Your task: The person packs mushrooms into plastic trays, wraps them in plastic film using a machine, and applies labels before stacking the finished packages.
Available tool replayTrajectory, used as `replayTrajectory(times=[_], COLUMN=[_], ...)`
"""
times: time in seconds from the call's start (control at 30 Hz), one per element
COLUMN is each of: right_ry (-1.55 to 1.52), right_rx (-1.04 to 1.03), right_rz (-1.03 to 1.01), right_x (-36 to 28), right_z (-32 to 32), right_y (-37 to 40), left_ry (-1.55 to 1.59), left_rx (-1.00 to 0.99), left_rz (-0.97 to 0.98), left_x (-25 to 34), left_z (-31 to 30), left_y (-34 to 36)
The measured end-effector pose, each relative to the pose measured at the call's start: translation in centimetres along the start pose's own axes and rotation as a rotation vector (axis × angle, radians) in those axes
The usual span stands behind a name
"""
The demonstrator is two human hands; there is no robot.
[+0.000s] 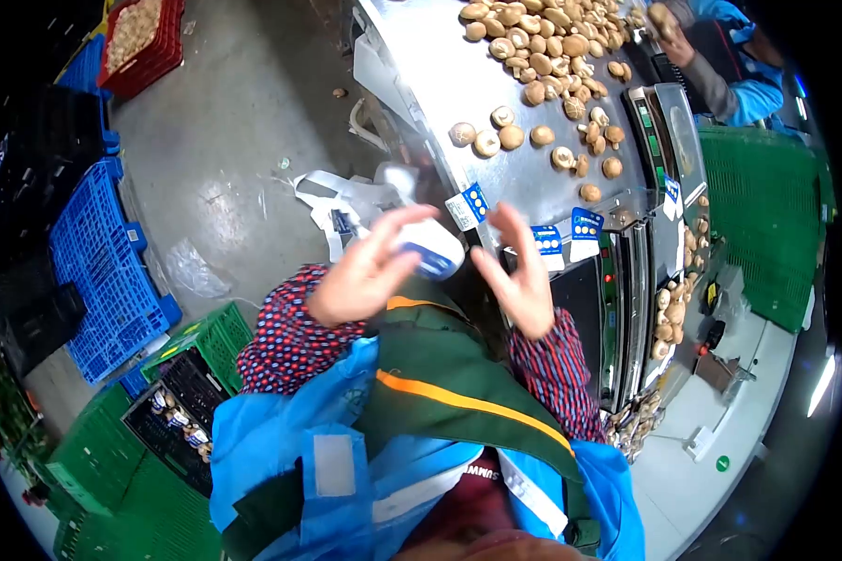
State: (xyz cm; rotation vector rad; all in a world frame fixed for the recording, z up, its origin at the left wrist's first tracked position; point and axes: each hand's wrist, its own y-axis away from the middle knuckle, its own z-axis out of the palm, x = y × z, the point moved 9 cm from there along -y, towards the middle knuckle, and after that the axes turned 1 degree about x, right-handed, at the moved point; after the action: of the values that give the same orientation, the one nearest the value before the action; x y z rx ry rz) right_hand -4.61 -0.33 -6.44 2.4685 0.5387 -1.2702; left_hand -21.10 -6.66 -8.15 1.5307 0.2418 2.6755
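My left hand has its fingers spread and curved, close by a white and blue label roll that overlaps its fingertips in this view. To the right of the roll, my right hand is raised with thumb and index finger apart and nothing between them. Just above the gap between my hands, a blue and white label hangs at the corner of the metal table. More such labels stick out along the near edge, right of my right hand. Loose brown mushrooms lie across the tabletop.
A co-worker holds mushrooms at the upper right. Packing equipment stands to my right, with more mushrooms beyond. White backing strips trail beyond my left hand. Blue, green and red crates stand on the left.
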Motion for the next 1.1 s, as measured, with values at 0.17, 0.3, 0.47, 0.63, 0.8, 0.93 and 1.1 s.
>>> replayTrajectory(times=[0.17, 0.3, 0.47, 0.63, 0.8, 0.93, 1.1], right_ry=[0.064, 0.207, -0.096, 0.477, 0.653, 0.562, -0.236], right_rx=[-0.158, 0.018, 0.029, 0.184, 0.137, 0.267, -0.405], right_rz=[-0.160, -0.165, 0.086, 0.128, 0.086, -0.109, -0.014], right_x=[-6.2, -4.8, 7.2, 12.4, 10.4, 3.5, -6.2], right_z=[0.3, -2.1, -1.8, 3.5, 3.7, 2.7, 5.8], right_y=[0.9, -1.4, -10.8, -11.8, -10.1, -7.1, -3.2], left_ry=[-0.593, -0.623, -0.026, 0.043, -0.002, 0.047, -0.398], left_rx=[-0.233, -0.292, 0.097, 0.141, 0.058, 0.141, 0.053], left_rz=[0.012, -0.287, -0.274, 0.050, -0.068, 0.000, -0.025], left_x=[-0.8, -4.2, -5.3, 1.4, -1.5, -0.1, 1.0], left_z=[2.8, 0.4, -9.0, -9.3, -8.8, -6.3, -4.6], left_y=[-0.8, 0.6, 4.8, 5.6, 4.9, 2.6, 1.0])
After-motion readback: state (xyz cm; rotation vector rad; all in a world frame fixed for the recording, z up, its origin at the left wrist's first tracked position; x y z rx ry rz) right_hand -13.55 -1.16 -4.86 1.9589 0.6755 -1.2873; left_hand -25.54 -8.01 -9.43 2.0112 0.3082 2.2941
